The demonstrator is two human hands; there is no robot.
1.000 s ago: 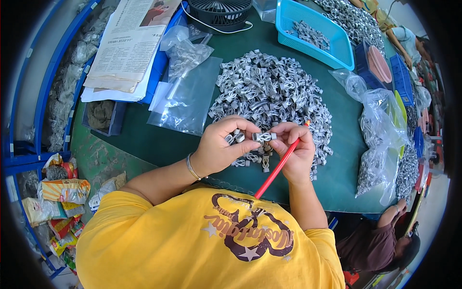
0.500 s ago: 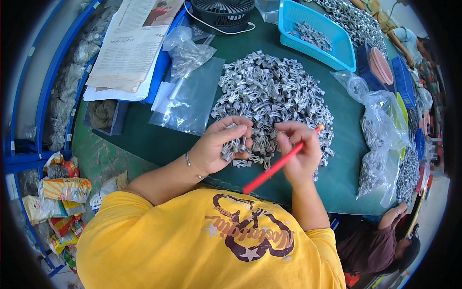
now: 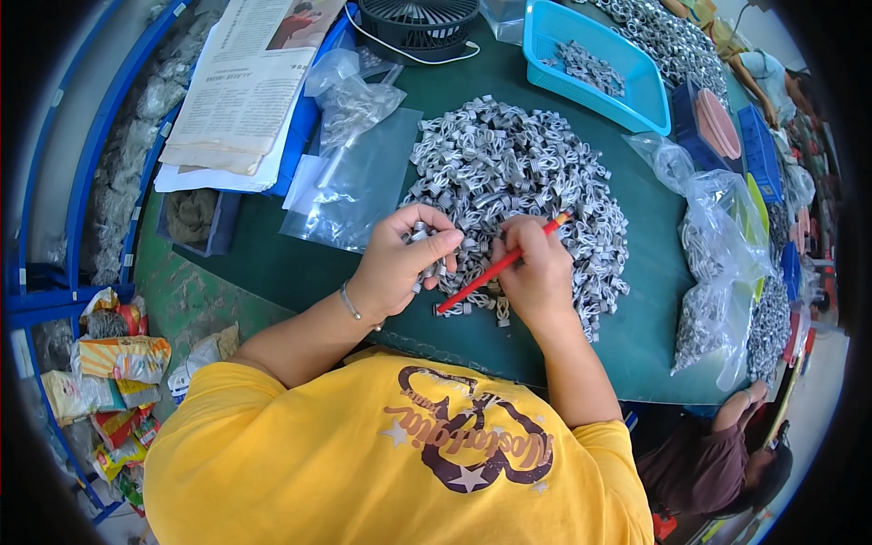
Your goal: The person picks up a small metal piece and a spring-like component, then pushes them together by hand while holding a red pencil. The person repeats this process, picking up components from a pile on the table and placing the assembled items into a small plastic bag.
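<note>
My left hand [image 3: 404, 257] is curled around several small grey metal pieces, each a ribbed sleeve with looped ends. Their ends poke out between the fingers. My right hand [image 3: 536, 272] grips a slim red pencil-like stick [image 3: 479, 284], slanting across the fingers with its pale tip up and its other end low near my left hand. The fingertips of that hand reach into the near edge of a large heap of the same metal pieces [image 3: 527, 182]; whether they also pinch a piece is hidden.
The heap lies on a green tabletop [image 3: 363, 318]. Beyond it are a turquoise basket [image 3: 654, 113] and a black fan [image 3: 422, 27]. Clear plastic bags [image 3: 354, 209] and newspapers [image 3: 232, 91] lie left; filled bags [image 3: 718, 263] stand right. Another person [image 3: 699, 463] sits at the lower right.
My right hand has moved left and down onto the heap's near edge, carrying the red stick with it. My left hand has shifted slightly left and up, still closed around the metal pieces.
</note>
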